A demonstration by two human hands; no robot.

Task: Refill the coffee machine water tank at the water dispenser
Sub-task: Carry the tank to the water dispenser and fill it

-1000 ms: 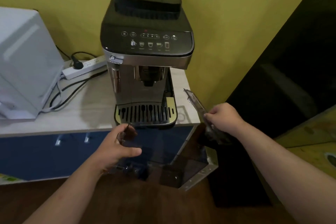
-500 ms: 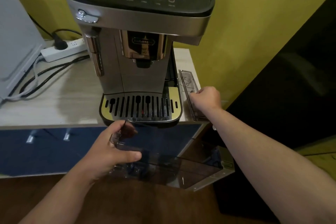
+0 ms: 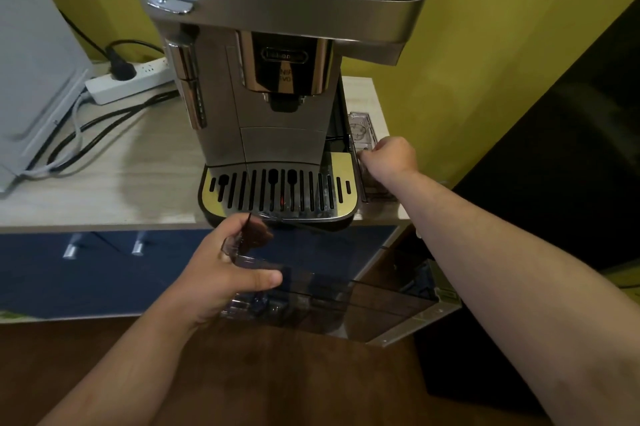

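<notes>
A silver and black coffee machine (image 3: 277,55) stands on a light wooden counter (image 3: 114,183). Below the counter's front edge my left hand (image 3: 228,273) grips the front end of the clear, empty water tank (image 3: 346,301), held level. The tank's clear lid (image 3: 363,141) lies flat on the counter to the right of the machine's drip tray (image 3: 277,193). My right hand (image 3: 391,157) rests on the lid's near part, fingers curled on it. The slot at the machine's right side stands empty.
A white power strip (image 3: 128,81) with a black plug and cables lies at the back left. A white appliance (image 3: 31,55) sits at the far left. Blue drawers (image 3: 86,266) are under the counter; a dark panel (image 3: 561,155) rises at right.
My right hand carried the lid from mid-air up onto the counter beside the machine and laid it flat. My view moved closer to the machine. The left hand kept hold of the tank.
</notes>
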